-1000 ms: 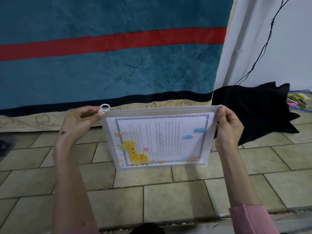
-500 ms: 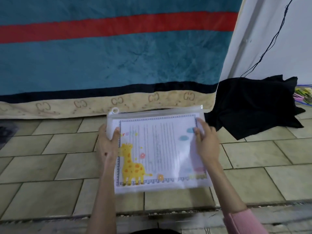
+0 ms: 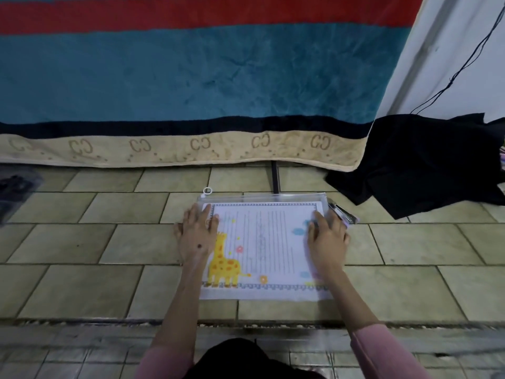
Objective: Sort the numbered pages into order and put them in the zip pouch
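The zip pouch [image 3: 263, 250] lies flat on the floor [image 3: 82, 285] right under my two hands, its long axis running from one hand across to the other, the zipped top edge on the side away from me. The pages [image 3: 269, 242] sit inside it, the giraffe sheet facing up through the clear plastic. The zip's ring pull [image 3: 207, 190] rests at the far corner just beyond my left fingertips, so the left hand is the nearer one to it; I cannot tell from here whether the zip is run fully closed.

My left hand [image 3: 197, 233] rests palm down on the pouch's left edge, fingers straight and spread, gripping nothing, partly on the plastic and partly on the tile beside it. My right hand [image 3: 326, 237] presses flat on the right edge in the same way, fingers pointing away from me toward the far right corner, holding nothing. Both forearms reach straight forward from my pink sleeves, roughly parallel, with the pouch between them.

I judge the task nearly finished: what is left is to lift my hands off, or check the zip first.

Just past my right fingertips a small dark and silver object [image 3: 343, 213] pokes out from under the pouch's corner. Farther right lies a black cloth [image 3: 420, 170], and beyond the pouch hangs a striped blanket [image 3: 191, 86].
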Demonstrator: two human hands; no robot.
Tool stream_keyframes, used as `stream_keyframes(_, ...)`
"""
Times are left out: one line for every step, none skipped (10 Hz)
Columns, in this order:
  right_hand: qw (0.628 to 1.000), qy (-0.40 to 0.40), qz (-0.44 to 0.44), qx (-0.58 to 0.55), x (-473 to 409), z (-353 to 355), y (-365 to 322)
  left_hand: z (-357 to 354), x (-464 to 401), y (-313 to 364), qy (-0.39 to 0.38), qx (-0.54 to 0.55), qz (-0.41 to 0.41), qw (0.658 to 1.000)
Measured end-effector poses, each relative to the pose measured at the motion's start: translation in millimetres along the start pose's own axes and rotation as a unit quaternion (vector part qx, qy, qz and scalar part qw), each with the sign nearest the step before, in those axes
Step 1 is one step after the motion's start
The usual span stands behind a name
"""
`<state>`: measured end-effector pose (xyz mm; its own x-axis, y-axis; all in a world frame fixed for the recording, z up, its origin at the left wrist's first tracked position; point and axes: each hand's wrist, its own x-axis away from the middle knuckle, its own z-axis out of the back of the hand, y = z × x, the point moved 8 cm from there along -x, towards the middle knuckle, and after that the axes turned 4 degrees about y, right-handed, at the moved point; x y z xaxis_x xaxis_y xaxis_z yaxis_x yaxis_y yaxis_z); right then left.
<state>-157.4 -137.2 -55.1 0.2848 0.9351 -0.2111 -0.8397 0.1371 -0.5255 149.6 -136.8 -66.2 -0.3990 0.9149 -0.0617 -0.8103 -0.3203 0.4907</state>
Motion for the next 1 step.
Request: stream_keyframes(0.984,0.057,0.036,-0.167,-0.9,39.2,-0.8,29.9,-0.4,-16.8,0.057,0.246,0.07,0.965)
